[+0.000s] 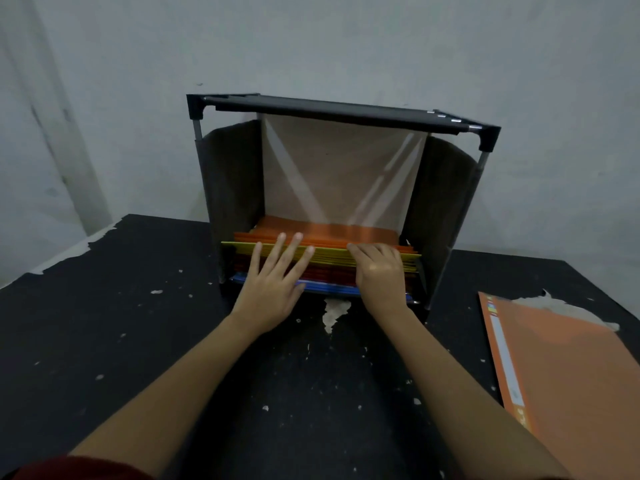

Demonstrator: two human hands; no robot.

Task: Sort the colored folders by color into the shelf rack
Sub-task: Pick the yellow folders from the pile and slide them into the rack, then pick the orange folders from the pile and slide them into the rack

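Note:
A black-framed shelf rack point(343, 110) stands on the table at centre. Inside it lies a stack of folders: orange point(332, 232) on top, yellow point(332, 252) under them, then red point(329, 271), blue point(332, 289) at the bottom. My left hand point(273, 282) lies flat with fingers spread against the front edges of the stack. My right hand point(379, 273) has its fingers curled and presses on the stack's front right. Another orange folder point(568, 382) lies flat on the table at the right.
The black table point(138, 341) has chipped, peeling paint with pale flecks. A grey wall point(311, 39) rises right behind the rack. The rack has dark fabric side panels point(232, 188) and a clear back.

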